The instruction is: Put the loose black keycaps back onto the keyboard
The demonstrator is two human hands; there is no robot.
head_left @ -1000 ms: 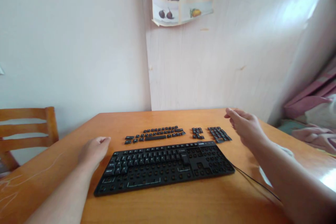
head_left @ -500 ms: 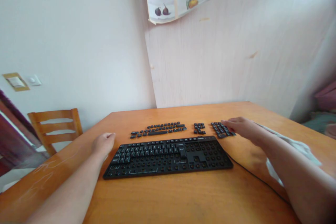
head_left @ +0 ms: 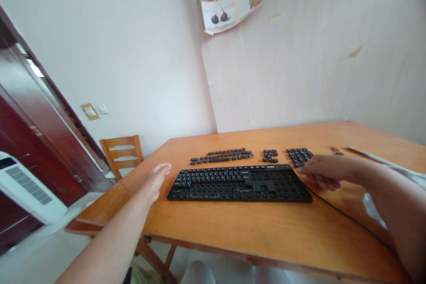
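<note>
A black keyboard (head_left: 213, 190) lies on the wooden table, its upper left keys in place, while bare key sockets show in the lower rows and right section. Behind it are loose black keycaps in groups: long rows with a space bar (head_left: 218, 159), a small cluster (head_left: 270, 156) and a number-pad block (head_left: 298, 155). My left hand (head_left: 155, 183) hovers beside the keyboard's left end, fingers stretched loosely, holding nothing visible. At the keyboard's upper right corner, my right hand (head_left: 323, 171) has its fingertips pinched; whatever is between them is too small to make out.
The keyboard's black cable (head_left: 353, 217) runs right under my right arm. Clear plastic (head_left: 374, 208) and a whitish sheet (head_left: 404, 171) lie at the right. A wooden chair (head_left: 122, 153) stands beyond the table's left edge. A wall is behind, with a fruit picture (head_left: 218, 4).
My right hand has come back from the number-pad keycaps toward the keyboard's right corner. My left hand's fingers have loosened from a closed shape. The view has tilted and shifted left.
</note>
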